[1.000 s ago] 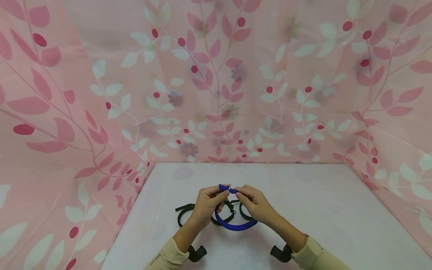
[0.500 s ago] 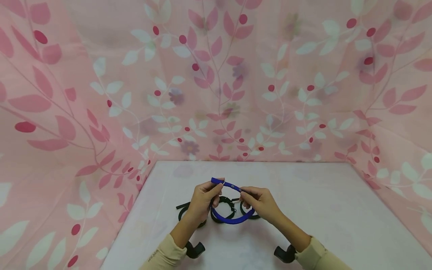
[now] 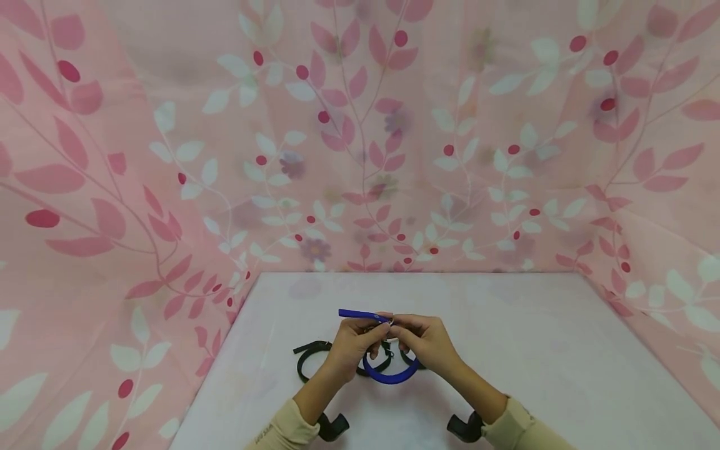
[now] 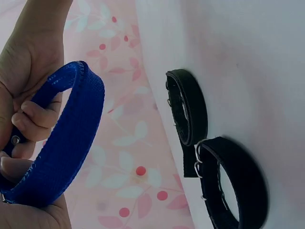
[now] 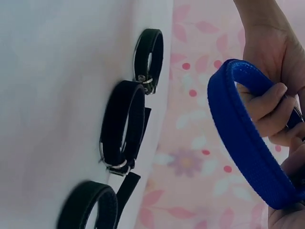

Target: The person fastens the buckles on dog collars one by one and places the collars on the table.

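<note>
Both hands hold a blue collar [image 3: 390,379] in front of the person, above the table. It is closed into a loop that hangs below the fingers. My left hand [image 3: 351,347] pinches the strap near the buckle, and a long strap end [image 3: 351,312] sticks out leftward past it. Fingertips of my right hand [image 3: 430,342] grip the other side of the same spot, almost meeting the left ones. A metal eyelet [image 4: 15,140] shows on the strap in the left wrist view. Fingers mostly hide the buckle.
Three black collars with metal buckles and rings stand in a row on the white table [image 3: 534,362] behind the hands: a left one [image 3: 306,362], a middle one [image 5: 121,124] and a right one [image 5: 148,55]. Pink leaf-patterned cloth [image 3: 360,156] surrounds the table.
The hands rose and parted slightly, then came down and together. A longer strap end now points left, and the blue loop looks smaller. The black collars stay put.
</note>
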The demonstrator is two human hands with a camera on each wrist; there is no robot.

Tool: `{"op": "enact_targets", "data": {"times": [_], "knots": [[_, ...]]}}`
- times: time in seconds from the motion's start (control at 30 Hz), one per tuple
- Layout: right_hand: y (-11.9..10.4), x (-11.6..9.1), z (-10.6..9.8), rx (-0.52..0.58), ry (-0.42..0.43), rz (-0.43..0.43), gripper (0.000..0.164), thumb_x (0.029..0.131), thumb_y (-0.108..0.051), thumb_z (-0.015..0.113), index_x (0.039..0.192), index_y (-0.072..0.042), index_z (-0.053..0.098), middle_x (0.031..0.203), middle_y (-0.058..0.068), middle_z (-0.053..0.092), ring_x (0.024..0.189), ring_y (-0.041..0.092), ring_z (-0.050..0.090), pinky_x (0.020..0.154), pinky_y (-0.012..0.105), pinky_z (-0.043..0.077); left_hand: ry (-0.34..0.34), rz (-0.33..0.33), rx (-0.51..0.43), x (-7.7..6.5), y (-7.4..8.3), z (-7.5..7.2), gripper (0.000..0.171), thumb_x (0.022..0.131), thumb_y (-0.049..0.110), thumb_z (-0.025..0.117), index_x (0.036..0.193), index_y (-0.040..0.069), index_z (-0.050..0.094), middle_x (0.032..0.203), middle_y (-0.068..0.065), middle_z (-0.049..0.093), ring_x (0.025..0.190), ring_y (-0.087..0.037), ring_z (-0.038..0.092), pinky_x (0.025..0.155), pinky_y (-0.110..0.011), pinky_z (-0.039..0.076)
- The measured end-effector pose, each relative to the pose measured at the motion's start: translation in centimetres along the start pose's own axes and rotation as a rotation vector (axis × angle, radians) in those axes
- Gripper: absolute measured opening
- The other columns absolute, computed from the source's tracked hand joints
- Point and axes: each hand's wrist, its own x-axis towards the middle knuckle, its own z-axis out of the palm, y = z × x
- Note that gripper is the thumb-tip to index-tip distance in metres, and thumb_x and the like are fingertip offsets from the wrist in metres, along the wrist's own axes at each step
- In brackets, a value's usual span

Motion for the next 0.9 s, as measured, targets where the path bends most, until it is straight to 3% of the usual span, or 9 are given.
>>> {"op": "enact_targets", "data": {"times": [0.1,0.2,0.27,0.33,0.47,0.6,0.77,0.9], "knots": [[0.3,0.0,0.2,-0.011,0.022,-0.022,0.025,0.095,-0.006,0.064,0.118,0.001,0.069,0.088,0.013,0.074,0.060,0.020,0.061,0.054,0.027,0.055,-0.007,-0.016,0.038,0.0,0.2,0.0,0.039,0.093,0.025,0.070,0.125,0.004,0.067,0.107,-0.003,0.071,0.077,-0.012,0.055,0.055,-0.020,0.047],[0.1,0.1,0.6,-0.033,0.053,-0.040,0.027,0.093,-0.002,0.066,0.119,0.003,0.068,0.085,0.013,0.072,0.064,0.007,0.060,0.056,0.023,0.053,-0.014,-0.023,0.042,0.0,0.6,0.0,0.039,0.094,0.026,0.069,0.126,0.003,0.067,0.133,0.000,0.064,0.087,-0.015,0.056,0.058,-0.020,0.048],[-0.6,0.2,1.0,-0.040,0.069,-0.046,0.028,0.092,-0.002,0.067,0.119,0.004,0.068,0.085,0.013,0.072,0.067,0.001,0.057,0.056,0.020,0.050,-0.019,-0.018,0.038,0.0,0.9,0.1,0.040,0.095,0.027,0.068,0.127,0.003,0.066,0.129,0.000,0.066,0.086,-0.015,0.055,0.058,-0.020,0.048],[-1.5,0.4,1.3,-0.037,0.086,-0.038,0.027,0.092,-0.002,0.068,0.117,0.005,0.068,0.083,0.013,0.070,0.067,0.000,0.055,0.056,0.020,0.048,-0.016,-0.013,0.028,0.0,1.1,0.2,0.043,0.096,0.029,0.067,0.130,0.003,0.063,0.110,0.000,0.070,0.079,-0.012,0.053,0.057,-0.021,0.048],[-2.9,0.5,1.6,-0.029,0.125,0.004,0.021,0.091,-0.005,0.070,0.110,0.003,0.072,0.081,0.009,0.069,0.067,0.001,0.052,0.056,0.020,0.048,0.011,0.004,-0.007,0.0,1.1,0.2,0.045,0.097,0.028,0.064,0.131,-0.001,0.061,0.080,0.001,0.059,0.068,-0.010,0.049,0.054,-0.021,0.048],[-1.9,0.8,1.6,-0.033,0.154,0.020,0.017,0.090,-0.006,0.070,0.106,0.000,0.074,0.083,0.008,0.068,0.065,0.004,0.052,0.054,0.022,0.046,0.062,0.026,-0.034,0.1,1.2,0.1,0.040,0.097,0.029,0.064,0.124,0.000,0.064,0.090,-0.002,0.058,0.069,-0.011,0.050,0.056,-0.022,0.049],[0.4,0.9,1.4,-0.007,0.137,0.022,0.017,0.092,-0.008,0.070,0.106,0.000,0.073,0.081,0.012,0.065,0.056,0.004,0.051,0.046,0.022,0.043,0.114,0.015,-0.064,0.2,1.3,-0.3,0.042,0.096,0.036,0.064,0.123,0.004,0.065,0.118,-0.007,0.057,0.068,-0.013,0.055,0.060,-0.024,0.050],[0.9,0.8,1.2,0.031,0.123,0.018,0.015,0.092,-0.010,0.069,0.105,-0.002,0.072,0.076,0.015,0.061,0.050,0.006,0.050,0.042,0.021,0.041,0.134,-0.005,-0.082,0.3,1.4,-0.6,0.043,0.096,0.038,0.064,0.125,0.006,0.064,0.117,-0.006,0.059,0.075,-0.015,0.059,0.063,-0.024,0.053]]}}
